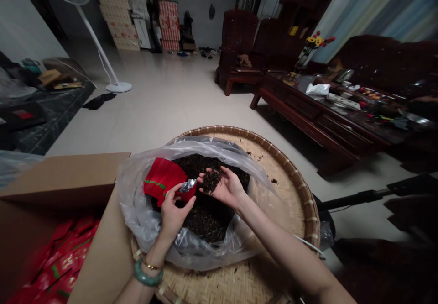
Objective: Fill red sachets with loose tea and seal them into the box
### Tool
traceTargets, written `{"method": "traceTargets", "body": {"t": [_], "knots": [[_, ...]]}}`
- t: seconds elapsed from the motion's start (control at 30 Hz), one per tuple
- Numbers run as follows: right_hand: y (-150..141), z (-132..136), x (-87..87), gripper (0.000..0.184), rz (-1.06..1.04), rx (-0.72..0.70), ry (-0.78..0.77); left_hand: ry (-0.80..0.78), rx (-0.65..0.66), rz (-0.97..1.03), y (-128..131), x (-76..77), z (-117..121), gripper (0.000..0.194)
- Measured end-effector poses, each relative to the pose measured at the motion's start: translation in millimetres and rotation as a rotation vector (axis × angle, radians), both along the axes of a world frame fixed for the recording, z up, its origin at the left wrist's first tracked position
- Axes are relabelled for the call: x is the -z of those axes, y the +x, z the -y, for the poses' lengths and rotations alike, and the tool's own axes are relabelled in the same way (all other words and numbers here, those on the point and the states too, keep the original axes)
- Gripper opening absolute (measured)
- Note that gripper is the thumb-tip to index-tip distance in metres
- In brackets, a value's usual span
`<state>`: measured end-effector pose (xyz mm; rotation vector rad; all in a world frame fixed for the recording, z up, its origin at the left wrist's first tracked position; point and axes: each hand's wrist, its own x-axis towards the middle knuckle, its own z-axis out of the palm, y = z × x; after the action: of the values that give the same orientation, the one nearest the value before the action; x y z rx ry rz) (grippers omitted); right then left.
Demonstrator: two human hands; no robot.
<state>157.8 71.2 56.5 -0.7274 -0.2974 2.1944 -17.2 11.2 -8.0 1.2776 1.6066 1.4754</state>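
Observation:
A small red packet [188, 193] with a silver-lined mouth is held between the thumb and fingers of my left hand [175, 215]. Its mouth faces my right hand [231, 190], which is turned palm up and cupped around a heap of dark dried tea leaves [211, 181]. Below both hands, more loose tea [205, 224] fills a clear plastic bag [132, 194] with its top spread wide. A fanned stack of flat red packets [162, 176] lies on the tea at the bag's left side. The bag rests on a round woven bamboo tray [301, 190].
An open cardboard box [99, 244] at the left contains many red packets [65, 258]. Scattered tea bits [274, 181] lie on the tray. Farther off are a white standing fan [118, 87], a low dark wooden table [301, 112] with clutter, and stacked cartons [169, 25].

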Motion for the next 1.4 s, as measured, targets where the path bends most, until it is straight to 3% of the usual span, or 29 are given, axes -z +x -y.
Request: {"method": "traceTargets", "body": {"t": [0.43, 0.73, 0.93, 1.07, 1.27, 1.4], "knots": [[-1.1, 8.6, 5.3, 0.029, 0.037, 0.060, -0.138, -0.011, 0.023, -0.034, 0.0, 2.4, 0.2, 0.051], [0.1, 18.3, 1.9, 0.052, -0.008, 0.017, -0.225, 0.014, 0.034, -0.074, 0.2, 2.9, -0.2, 0.048], [2.4, 24.2, 3.5, 0.033, 0.020, -0.047, -0.191, 0.006, 0.045, -0.082, 1.3, 1.3, 0.8, 0.048], [7.2, 27.1, 5.8, 0.034, 0.015, -0.067, -0.181, -0.008, 0.037, -0.125, 0.3, 3.1, 0.9, 0.049], [10.1, 36.2, 7.0, 0.025, 0.026, 0.015, -0.281, 0.010, 0.043, -0.181, -1.4, 9.2, 0.2, 0.050], [13.8, 40.5, 2.3, 0.030, 0.055, 0.004, -0.304, 0.006, 0.066, -0.202, -0.9, 8.7, 0.5, 0.051]]}}
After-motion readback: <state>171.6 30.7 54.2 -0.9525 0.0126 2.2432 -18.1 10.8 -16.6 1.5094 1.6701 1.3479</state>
